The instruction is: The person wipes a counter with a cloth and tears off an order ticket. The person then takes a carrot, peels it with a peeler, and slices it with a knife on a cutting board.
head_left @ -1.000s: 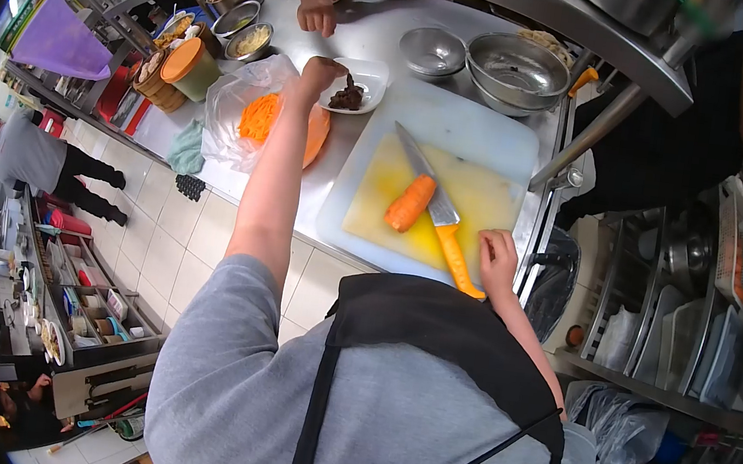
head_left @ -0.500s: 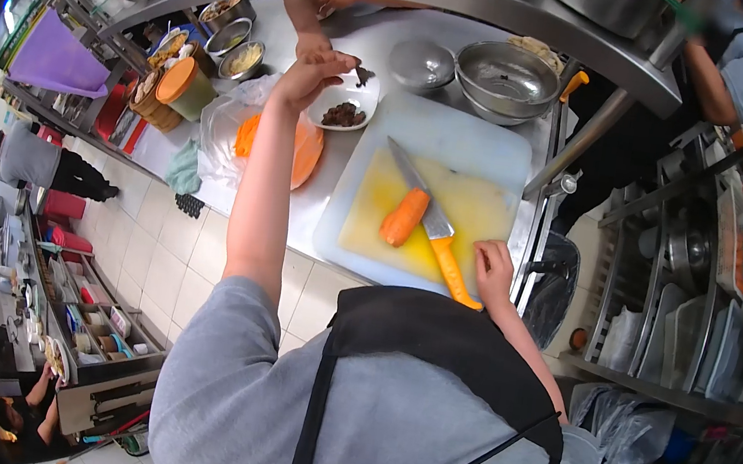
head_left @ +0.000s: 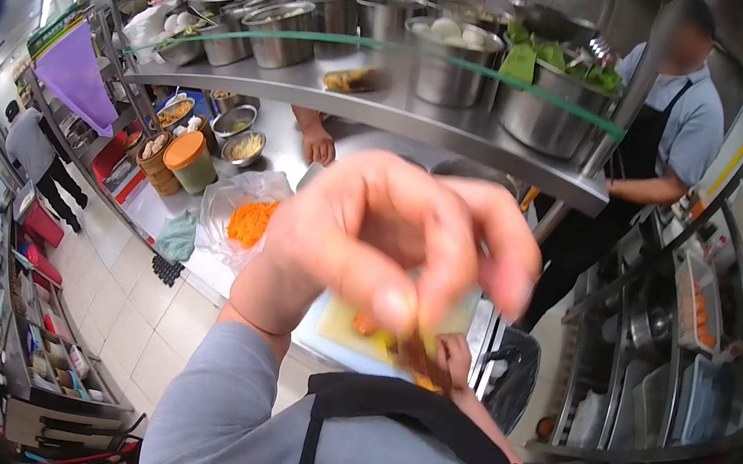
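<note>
My left hand [head_left: 379,242] is raised close to the camera, its thumb and forefinger pinched on a dark brown strip of food [head_left: 416,356]. Behind it, my right hand [head_left: 455,358] rests low beside the cutting board [head_left: 332,327], fingers curled in and nothing visible in them. The strip partly covers that hand. On the board, the end of a peeled carrot [head_left: 364,324] shows below my left hand. A bit of the knife's yellow handle [head_left: 427,384] peeks out near my right hand; its blade is hidden. The bowl of dark pieces is hidden too.
Shredded carrot [head_left: 252,222] lies in a plastic bag, with a green cloth [head_left: 176,238] nearby. An orange-lidded tub [head_left: 187,158] stands farther back. A steel shelf [head_left: 368,106] holding several pots crosses above the table. Another person's hand [head_left: 317,144] is under it; a co-worker [head_left: 672,130] stands right.
My left hand has risen from the bowl of dark pieces toward my face, carrying the brown strip. The view has tilted up, showing more of the shelf. My right hand stays by the board.
</note>
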Available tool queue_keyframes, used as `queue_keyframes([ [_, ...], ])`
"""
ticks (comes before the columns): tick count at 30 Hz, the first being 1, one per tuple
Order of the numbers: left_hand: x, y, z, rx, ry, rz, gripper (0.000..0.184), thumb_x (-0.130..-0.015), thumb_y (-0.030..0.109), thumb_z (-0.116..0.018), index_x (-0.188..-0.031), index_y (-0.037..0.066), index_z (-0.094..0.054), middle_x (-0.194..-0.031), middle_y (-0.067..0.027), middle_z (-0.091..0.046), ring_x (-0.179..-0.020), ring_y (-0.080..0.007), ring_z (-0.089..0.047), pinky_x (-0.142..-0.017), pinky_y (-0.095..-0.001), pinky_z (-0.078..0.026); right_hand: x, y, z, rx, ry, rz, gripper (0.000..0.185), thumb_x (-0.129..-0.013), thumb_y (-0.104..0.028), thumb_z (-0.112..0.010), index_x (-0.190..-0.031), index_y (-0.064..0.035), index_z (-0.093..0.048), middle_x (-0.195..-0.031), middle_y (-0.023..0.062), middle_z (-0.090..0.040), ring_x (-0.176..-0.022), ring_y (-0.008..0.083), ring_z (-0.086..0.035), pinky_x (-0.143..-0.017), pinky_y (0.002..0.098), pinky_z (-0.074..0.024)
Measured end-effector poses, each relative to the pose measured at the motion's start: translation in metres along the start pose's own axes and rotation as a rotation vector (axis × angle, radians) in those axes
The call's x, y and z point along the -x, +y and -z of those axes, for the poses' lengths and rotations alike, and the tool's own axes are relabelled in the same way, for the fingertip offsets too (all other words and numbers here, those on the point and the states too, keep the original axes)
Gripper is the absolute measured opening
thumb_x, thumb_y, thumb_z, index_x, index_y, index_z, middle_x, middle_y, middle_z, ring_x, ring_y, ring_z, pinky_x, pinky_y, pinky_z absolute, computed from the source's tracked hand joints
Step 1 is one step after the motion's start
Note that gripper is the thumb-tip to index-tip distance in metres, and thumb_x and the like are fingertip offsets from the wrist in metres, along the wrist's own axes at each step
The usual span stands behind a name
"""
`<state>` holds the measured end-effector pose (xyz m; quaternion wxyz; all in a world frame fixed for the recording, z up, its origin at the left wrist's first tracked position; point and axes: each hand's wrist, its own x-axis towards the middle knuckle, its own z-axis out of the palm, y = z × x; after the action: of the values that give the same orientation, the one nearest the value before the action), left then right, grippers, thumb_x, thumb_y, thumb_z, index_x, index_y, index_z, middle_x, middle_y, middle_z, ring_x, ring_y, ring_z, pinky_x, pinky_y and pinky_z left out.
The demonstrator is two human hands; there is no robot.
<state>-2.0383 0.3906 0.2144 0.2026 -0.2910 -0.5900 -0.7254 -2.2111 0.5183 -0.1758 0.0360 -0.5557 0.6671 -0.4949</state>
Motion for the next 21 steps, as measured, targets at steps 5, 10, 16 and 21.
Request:
queue_keyframes([
  [5, -0.016, 0.013, -0.048, 0.206, -0.269, 0.102, 0.013, -0.079, 0.023, -0.062, -0.078, 0.010, -0.066, -0.103, -0.0157, -0.054, -0.089, -0.0243, -0.042, -0.079, -0.0304, -0.030, 0.001, -0.009, 0.004, -0.005, 0.036, -0.030, 0.009, -0.073, 0.000, -0.055, -0.082, -0.0013, -0.057, -0.078, 0.0141, -0.053, -0.075, 0.0309, -0.053, -0.065, 0.0354, -0.0435],
  [10, -0.010, 0.003, -0.074, 0.268, -0.261, 0.199, 0.012, -0.065, 0.003, -0.068, -0.076, 0.005, -0.064, -0.101, -0.0172, -0.051, -0.094, -0.0240, -0.049, -0.082, -0.0318, -0.038, -0.002, -0.011, 0.008, -0.022, 0.044, -0.016, 0.010, -0.073, 0.000, -0.055, -0.083, -0.0016, -0.058, -0.078, 0.0143, -0.053, -0.075, 0.0312, -0.053, -0.066, 0.0357, -0.0435],
  [16, -0.007, -0.010, -0.087, 0.015, -0.335, -0.121, 0.010, -0.080, 0.007, -0.059, -0.079, -0.001, -0.065, -0.103, -0.0201, -0.053, -0.095, -0.0253, -0.050, -0.075, -0.0297, -0.041, -0.005, -0.021, 0.011, -0.049, 0.025, 0.028, 0.010, -0.073, -0.001, -0.055, -0.083, -0.0017, -0.057, -0.079, 0.0141, -0.054, -0.076, 0.0312, -0.053, -0.067, 0.0361, -0.0433],
  [21, -0.013, -0.031, -0.081, -0.422, -0.391, -0.652, 0.020, -0.086, 0.009, -0.047, -0.078, 0.003, -0.064, -0.100, -0.0240, -0.056, -0.086, -0.0286, -0.054, -0.069, -0.0341, -0.040, -0.005, -0.023, 0.016, -0.015, 0.011, 0.004, 0.008, -0.073, -0.001, -0.055, -0.081, -0.0010, -0.057, -0.078, 0.0137, -0.054, -0.075, 0.0314, -0.053, -0.066, 0.0366, -0.0430],
])
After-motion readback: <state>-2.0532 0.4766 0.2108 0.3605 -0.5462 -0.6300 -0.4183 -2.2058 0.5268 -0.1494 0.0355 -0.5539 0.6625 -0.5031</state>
